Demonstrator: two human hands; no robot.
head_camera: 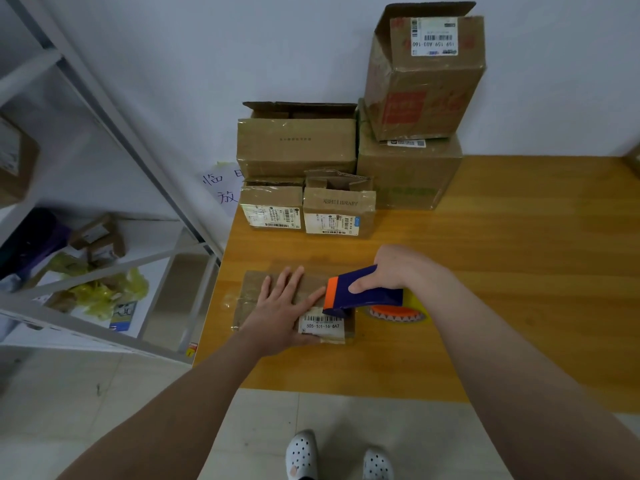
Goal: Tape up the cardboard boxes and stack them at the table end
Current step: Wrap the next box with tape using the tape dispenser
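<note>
Stretching across the room's right side, a wooden table (pixel 519 271) is carrying everything in play, with a white metal shelving unit (pixel 104 188) standing off its left edge and holding small parcels and yellow plastic. At the table's far end, against the white wall, cardboard boxes are sitting in a cluster: a large closed box (pixel 408 178) is bearing a tall box (pixel 424 84) with its top flaps standing open and a barcode label facing the camera; just left of the large box, a wide box (pixel 296 147) is resting on two small labelled boxes (pixel 272 211), (pixel 339 211), the right one with torn flaps open.

Nearer the table's front-left corner, a flat cardboard box (pixel 273 282) is lying with a white barcode label (pixel 322 323) facing up. A person's left hand (pixel 284 311) is pressing flat on that box, fingers spread and grasping nothing. The right hand (pixel 398 271) is clamping around the handle of a blue-and-orange tape dispenser (pixel 363 292), whose orange nose is meeting the box's right end, with its yellowish tape roll (pixel 398 311) hanging just off that end, over the table. Below the table's front edge, two white perforated clogs (pixel 301 455) are standing on the tiled floor.
</note>
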